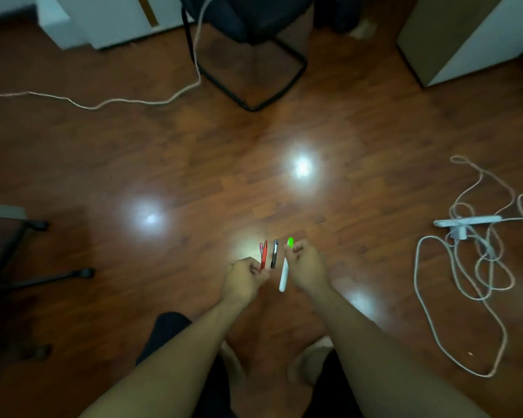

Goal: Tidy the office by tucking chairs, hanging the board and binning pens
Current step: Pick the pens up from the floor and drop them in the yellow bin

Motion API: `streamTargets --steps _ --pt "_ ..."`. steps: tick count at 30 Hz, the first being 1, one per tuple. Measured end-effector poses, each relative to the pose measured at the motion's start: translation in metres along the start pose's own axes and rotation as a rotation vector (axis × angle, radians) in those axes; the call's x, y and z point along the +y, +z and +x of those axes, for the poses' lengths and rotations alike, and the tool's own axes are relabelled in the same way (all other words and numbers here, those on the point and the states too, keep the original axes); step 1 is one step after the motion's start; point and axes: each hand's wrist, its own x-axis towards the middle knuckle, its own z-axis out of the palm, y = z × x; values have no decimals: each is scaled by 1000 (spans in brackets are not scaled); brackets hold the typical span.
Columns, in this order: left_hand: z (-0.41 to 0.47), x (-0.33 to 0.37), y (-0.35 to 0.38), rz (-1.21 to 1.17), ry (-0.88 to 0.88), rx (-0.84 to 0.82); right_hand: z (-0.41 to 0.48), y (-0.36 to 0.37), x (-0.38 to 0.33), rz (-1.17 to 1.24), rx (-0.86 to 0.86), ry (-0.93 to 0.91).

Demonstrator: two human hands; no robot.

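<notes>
Over the wooden floor, my left hand [244, 279] is closed around a red pen [264, 254] and a dark pen [274, 253], both pointing away from me. Just to its right, my right hand [307, 267] pinches a white marker with a green cap [285, 268], held upright with the green cap at the far end. The two hands are close together but apart. A black chair with a sled base [254, 52] stands at the far side of the room. No board or bin is in view.
A white cable [109, 101] runs across the floor from the left to the chair. A white power strip [465, 222] with tangled cords [477, 267] lies on the right. A rolling chair base [37, 276] is at the left. White furniture [471, 34] stands at the back right.
</notes>
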Motion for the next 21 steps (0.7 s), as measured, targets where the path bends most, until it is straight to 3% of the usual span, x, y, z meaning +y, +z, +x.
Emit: streamTargets --steps 5,11,21 --pt "-106 54 -106 -150 -1 140 -108 -78 -125 -4 -12 -61" --pt "-197 78 -211 -289 -16 266 -197 -118 -237 -66 -69 -176" --pt "-268 -16 -345 -603 -34 359 -271 -36 -350 -124 -221 -418"
